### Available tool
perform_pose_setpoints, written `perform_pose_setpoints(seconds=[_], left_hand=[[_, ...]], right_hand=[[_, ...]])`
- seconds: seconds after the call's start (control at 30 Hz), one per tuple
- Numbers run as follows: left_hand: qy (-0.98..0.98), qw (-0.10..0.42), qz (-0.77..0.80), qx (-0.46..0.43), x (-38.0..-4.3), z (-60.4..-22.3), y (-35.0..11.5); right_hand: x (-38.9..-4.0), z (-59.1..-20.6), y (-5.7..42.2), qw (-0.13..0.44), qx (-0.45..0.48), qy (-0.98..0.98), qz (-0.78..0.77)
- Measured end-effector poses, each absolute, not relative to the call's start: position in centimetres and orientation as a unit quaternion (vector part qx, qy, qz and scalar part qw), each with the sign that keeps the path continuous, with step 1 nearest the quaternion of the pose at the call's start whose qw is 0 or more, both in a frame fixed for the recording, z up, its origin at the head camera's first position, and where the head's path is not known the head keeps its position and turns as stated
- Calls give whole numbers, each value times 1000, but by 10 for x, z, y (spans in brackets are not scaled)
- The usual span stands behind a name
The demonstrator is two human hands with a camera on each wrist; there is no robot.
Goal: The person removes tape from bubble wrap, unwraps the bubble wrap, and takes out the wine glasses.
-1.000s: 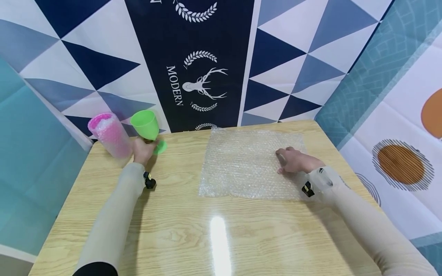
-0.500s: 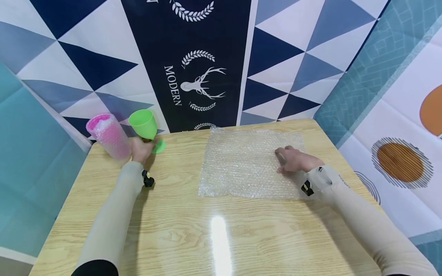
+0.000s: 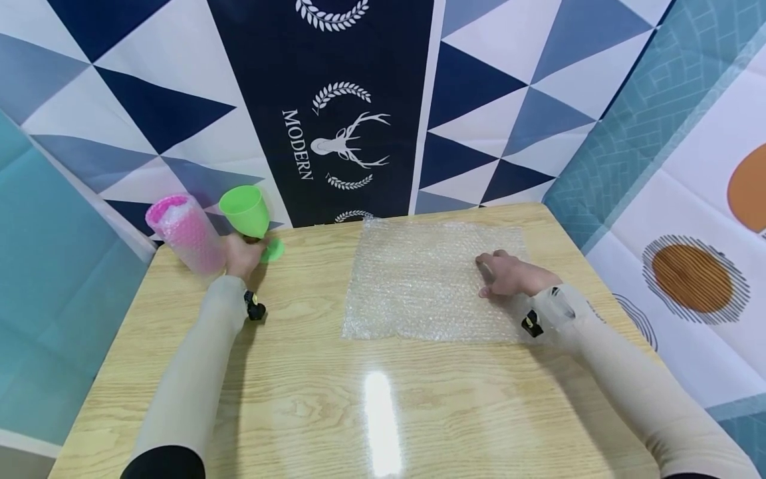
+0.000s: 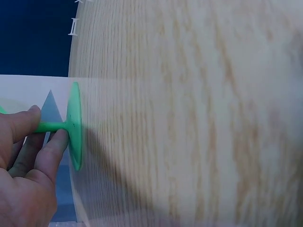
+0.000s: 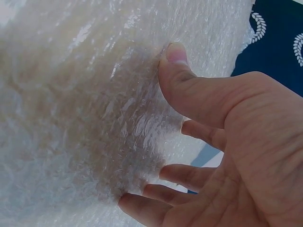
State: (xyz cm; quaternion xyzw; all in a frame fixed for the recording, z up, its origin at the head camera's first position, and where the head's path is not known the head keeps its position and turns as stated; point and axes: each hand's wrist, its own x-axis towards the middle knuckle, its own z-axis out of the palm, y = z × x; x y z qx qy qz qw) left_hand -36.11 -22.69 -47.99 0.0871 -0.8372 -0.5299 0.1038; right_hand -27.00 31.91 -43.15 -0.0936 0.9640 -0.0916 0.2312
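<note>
My left hand (image 3: 241,258) pinches the thin stem of a green plastic goblet (image 3: 245,211) at the table's back left. The left wrist view shows thumb and fingers around that stem, right beside the round foot (image 4: 75,127), which is at the tabletop. The goblet's bowl leans to the left in the head view. At the back right, a clear sheet of bubble wrap (image 3: 413,286) lies flat, and my right hand (image 3: 511,274) rests on its right part. In the right wrist view the fingertips and thumb (image 5: 176,59) touch the sheet with the fingers spread.
A pink cup-like thing wrapped in bubble wrap (image 3: 190,233) stands just left of my left hand. The wooden table (image 3: 299,399) meets a patterned cloth backdrop (image 3: 353,133) at its back edge, with more cloth along both sides.
</note>
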Motion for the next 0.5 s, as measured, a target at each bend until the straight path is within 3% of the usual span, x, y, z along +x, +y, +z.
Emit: perform_pose_setpoints(seconds=[0.5], left_hand=[[-832,128,-535,65,-360,-480,-227]], right_hand=[[-271,-434,322,231,-88,964,-97]])
